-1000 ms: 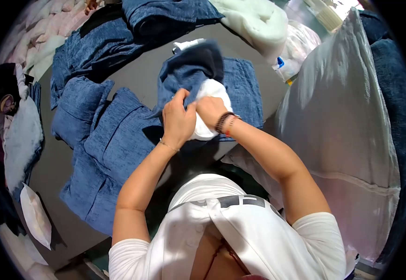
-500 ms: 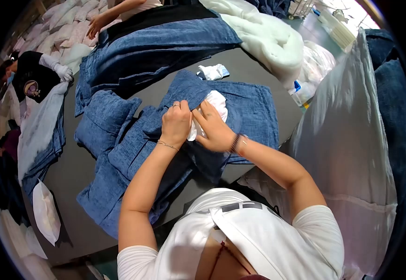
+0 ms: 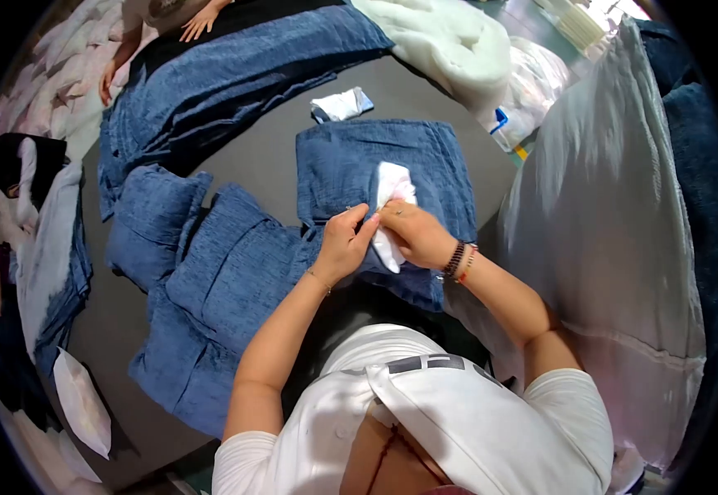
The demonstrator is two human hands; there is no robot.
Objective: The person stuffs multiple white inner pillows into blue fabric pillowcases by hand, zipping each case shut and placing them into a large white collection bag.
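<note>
Both my hands meet over blue textured fabric pieces on the dark table. My left hand [image 3: 344, 247] is closed, its thumb and finger pinching at the edge of a bunched white cloth [image 3: 394, 180]. From the other side my right hand [image 3: 418, 235] grips the same cloth, fingertips close to the left ones. The exact grip point is partly hidden by the fingers. Beneath lies a flat blue fabric cover [image 3: 383, 148]. Plump blue cushions [image 3: 231, 256] lie to the left, near my left forearm.
A small white-and-blue packet [image 3: 341, 105] lies beyond the cover. Layered blue cloth [image 3: 243, 78] and white batting [image 3: 441, 49] run along the far side, with another person's hand [image 3: 204, 21] there. A white pillow [image 3: 82, 403] is at lower left; a translucent sack [image 3: 606, 247] stands right.
My hands have shifted right and nearer each other. The blue piece around the white cloth has come down toward me, uncovering the flat cover. Across the table, a person's arms have moved.
</note>
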